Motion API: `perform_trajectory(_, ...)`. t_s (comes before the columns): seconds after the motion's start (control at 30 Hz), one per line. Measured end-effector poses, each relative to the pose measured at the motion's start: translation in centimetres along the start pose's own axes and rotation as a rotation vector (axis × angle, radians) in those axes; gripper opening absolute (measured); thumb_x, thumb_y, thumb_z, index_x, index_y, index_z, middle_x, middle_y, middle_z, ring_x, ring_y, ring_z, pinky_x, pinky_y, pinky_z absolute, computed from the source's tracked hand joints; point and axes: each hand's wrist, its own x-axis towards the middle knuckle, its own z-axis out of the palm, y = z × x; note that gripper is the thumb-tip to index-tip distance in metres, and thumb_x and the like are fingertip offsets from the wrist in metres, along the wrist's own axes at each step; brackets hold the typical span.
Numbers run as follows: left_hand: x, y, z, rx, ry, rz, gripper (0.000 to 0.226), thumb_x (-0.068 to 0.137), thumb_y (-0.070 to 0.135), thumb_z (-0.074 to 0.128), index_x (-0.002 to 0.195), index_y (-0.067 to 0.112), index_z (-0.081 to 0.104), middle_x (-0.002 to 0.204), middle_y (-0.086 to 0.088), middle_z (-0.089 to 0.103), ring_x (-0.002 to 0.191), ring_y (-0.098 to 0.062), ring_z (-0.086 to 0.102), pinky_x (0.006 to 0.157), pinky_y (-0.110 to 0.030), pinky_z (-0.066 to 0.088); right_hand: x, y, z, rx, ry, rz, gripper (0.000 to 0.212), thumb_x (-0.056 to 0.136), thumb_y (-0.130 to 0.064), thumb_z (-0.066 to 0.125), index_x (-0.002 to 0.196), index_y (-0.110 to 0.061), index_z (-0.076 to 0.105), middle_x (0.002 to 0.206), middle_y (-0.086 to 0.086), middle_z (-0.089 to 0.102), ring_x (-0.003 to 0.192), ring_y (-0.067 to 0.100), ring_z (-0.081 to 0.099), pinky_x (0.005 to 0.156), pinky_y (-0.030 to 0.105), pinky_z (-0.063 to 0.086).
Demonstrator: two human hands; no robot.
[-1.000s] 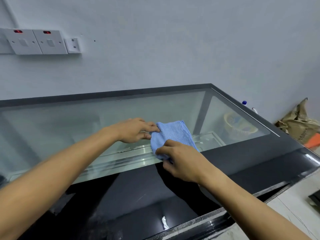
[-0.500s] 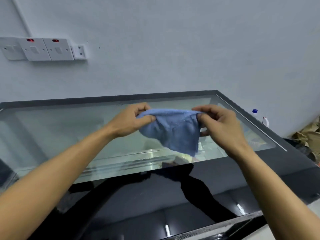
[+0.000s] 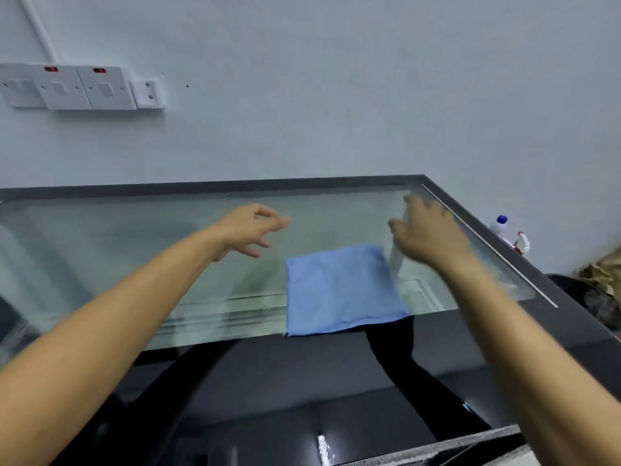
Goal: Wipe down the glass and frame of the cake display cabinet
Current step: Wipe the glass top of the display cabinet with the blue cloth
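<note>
A blue cloth point(image 3: 342, 290) lies spread flat on the glass top point(image 3: 134, 257) of the display cabinet, its near edge at the black frame point(image 3: 302, 375). My left hand point(image 3: 248, 228) hovers above the glass to the left of the cloth, fingers loosely spread and holding nothing. My right hand point(image 3: 426, 232) is over the glass just past the cloth's far right corner, blurred by motion, with fingers spread and nothing in them. Neither hand touches the cloth.
White wall switches point(image 3: 84, 87) are mounted on the wall at upper left. A spray bottle with a blue cap point(image 3: 504, 230) stands beyond the cabinet's right edge, near crumpled brown paper point(image 3: 601, 270). The cabinet's back edge runs along the wall.
Both hands held the cloth up by its top corners half a second ago. Now it lies flat on the glass and both hands have let go and moved apart.
</note>
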Motion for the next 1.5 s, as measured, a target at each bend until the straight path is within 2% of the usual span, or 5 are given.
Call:
perform_trajectory(0.33, 0.6, -9.7, -3.8, 0.764, 0.268, 0.134, 0.062, 0.094, 0.075, 0.043, 0.138, 0.034, 0.057, 0.151, 0.006, 0.055, 0.143, -0.022, 0.045, 0.116, -0.055, 0.033, -3.9, -0.5, 9.6, -0.128, -0.461, -0.69, 0.055, 0.108, -0.059, 0.023, 0.161, -0.053, 0.009, 0.171, -0.02, -0.009, 0.156, 0.003, -0.013, 0.126, 0.033, -0.015)
perform_trajectory(0.63, 0.5, -13.2, -5.6, 0.753, 0.234, 0.114, 0.108, 0.071, 0.101, 0.004, 0.155, 0.042, 0.038, 0.168, 0.01, 0.028, 0.158, -0.022, 0.02, 0.127, -0.055, 0.014, 3.6, 16.4, 0.7, -0.281, -0.247, 0.226, 0.047, 0.087, -0.067, 0.01, 0.107, -0.046, 0.047, 0.156, 0.011, 0.037, 0.145, 0.039, 0.03, 0.121, 0.055, 0.013)
perform_trajectory(1.03, 1.2, -13.0, -5.4, 0.79, 0.222, 0.085, 0.087, 0.083, 0.085, 0.009, 0.155, 0.042, 0.033, 0.17, 0.012, 0.022, 0.159, -0.017, 0.013, 0.127, -0.049, 0.008, 9.0, 9.3, 7.7, -0.186, -0.059, 0.281, 0.075, 0.099, -0.056, 0.018, 0.163, -0.018, 0.023, 0.171, 0.015, 0.016, 0.156, 0.04, 0.013, 0.126, 0.056, 0.011)
perform_trajectory(1.3, 1.0, -12.9, -5.5, 0.714, 0.205, 0.077, 0.07, 0.099, 0.073, 0.014, 0.157, 0.041, 0.035, 0.17, 0.014, 0.021, 0.159, -0.012, 0.01, 0.127, -0.042, 0.004, -13.0, -3.1, 10.4, 0.014, -0.452, -1.055, 0.065, 0.106, -0.059, 0.043, 0.163, -0.041, 0.02, 0.175, -0.006, 0.008, 0.162, 0.02, -0.002, 0.129, 0.038, -0.009)
perform_trajectory(1.5, 0.6, -12.4, -4.9, 0.764, 0.183, 0.056, 0.087, 0.083, 0.081, 0.007, 0.158, 0.044, 0.028, 0.171, 0.014, 0.014, 0.16, -0.013, 0.007, 0.128, -0.042, 0.002, 5.4, 17.7, 4.0, -0.244, -0.215, -0.14, 0.091, 0.083, -0.087, 0.005, 0.16, -0.044, 0.026, 0.174, -0.007, 0.015, 0.159, 0.022, 0.014, 0.129, 0.047, 0.012)
